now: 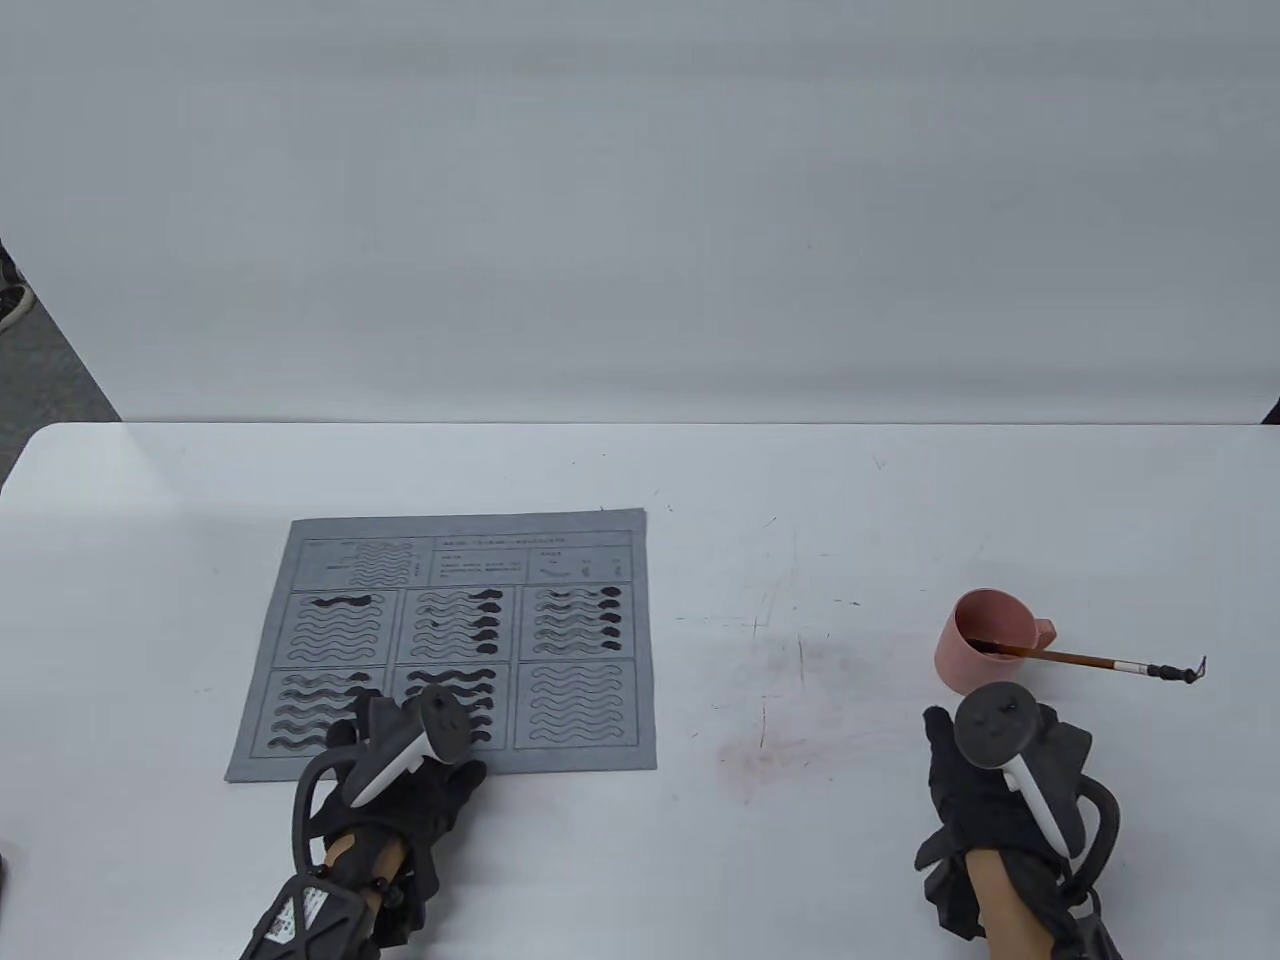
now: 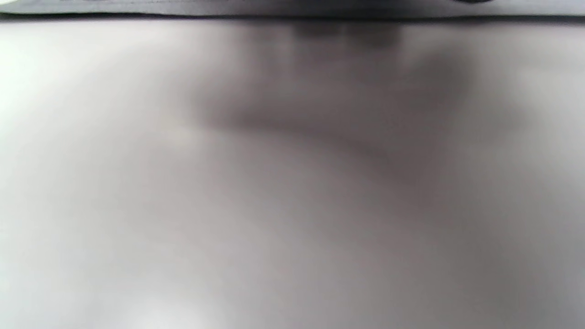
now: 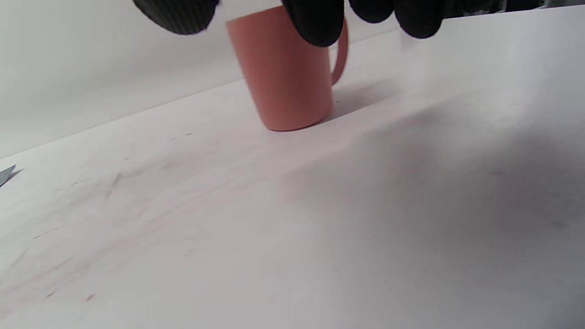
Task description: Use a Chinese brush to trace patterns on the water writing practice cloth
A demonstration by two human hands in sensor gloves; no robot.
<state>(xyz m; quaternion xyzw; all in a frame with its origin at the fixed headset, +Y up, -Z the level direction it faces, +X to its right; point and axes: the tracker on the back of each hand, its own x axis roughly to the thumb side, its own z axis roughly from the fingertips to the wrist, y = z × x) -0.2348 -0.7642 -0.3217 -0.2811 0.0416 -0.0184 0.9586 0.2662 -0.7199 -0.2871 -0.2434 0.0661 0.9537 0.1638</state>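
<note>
The grey water writing cloth (image 1: 575,705) lies on the left half of the table, with wave patterns in boxes, several traced dark. My left hand (image 1: 410,745) rests on the cloth's near edge, holding nothing. The left wrist view is blurred and shows only the cloth's edge (image 2: 292,7) at the top. The brush (image 1: 1090,660) sits tip-down in the pink cup (image 1: 985,640), its handle sticking out to the right. My right hand (image 1: 985,770) is just in front of the cup, empty. In the right wrist view its fingertips (image 3: 315,23) hang spread in front of the cup (image 3: 288,77).
The white table (image 1: 800,500) has faint scuffs and a reddish stain (image 1: 770,700) between the cloth and the cup. A white wall stands behind the table's far edge. A corner of the cloth (image 3: 5,173) shows at the far left of the right wrist view.
</note>
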